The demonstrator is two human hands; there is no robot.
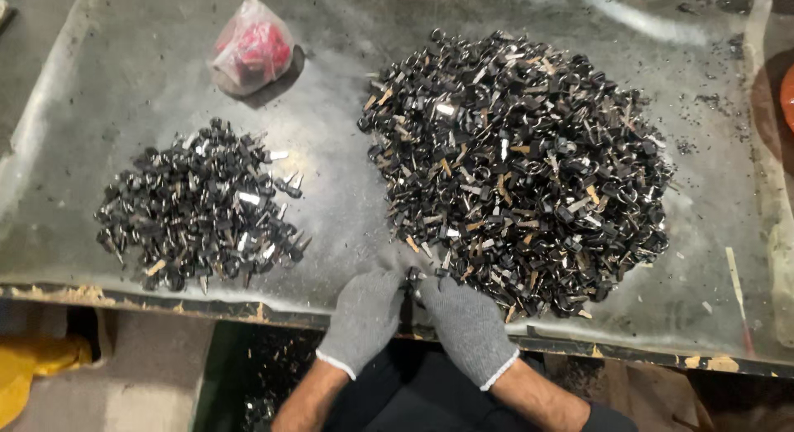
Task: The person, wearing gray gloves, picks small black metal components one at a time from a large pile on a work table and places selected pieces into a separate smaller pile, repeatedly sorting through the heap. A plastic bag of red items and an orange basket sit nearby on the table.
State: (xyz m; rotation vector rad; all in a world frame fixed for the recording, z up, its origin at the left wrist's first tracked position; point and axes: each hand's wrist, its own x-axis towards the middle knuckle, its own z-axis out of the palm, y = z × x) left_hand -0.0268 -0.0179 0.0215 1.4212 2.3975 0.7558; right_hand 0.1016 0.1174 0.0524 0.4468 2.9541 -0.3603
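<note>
A small black part (pixel 411 276) is being pinched between the gloved left hand (pixel 366 315) and the gloved right hand (pixel 465 324), both closed on it at the table's near edge (pixel 248 310), at six o'clock. The large heap of black parts (pixel 521 163) is lying at two o'clock, touching the right hand. The smaller heap (pixel 198 209) is lying at ten o'clock, with bare tabletop between. A plastic bag (pixel 252 47) is sitting at eleven.

Worktop: a scratched, dusty sheet (pixel 141 60) covered the bench ahead of the hands, catching a dull glare.
Front edge: chipped and worn (pixel 198 304), just beside the hands.
Floor: grey (pixel 145 382), below and left.
Yellow object: low at far left (pixel 33 362).
</note>
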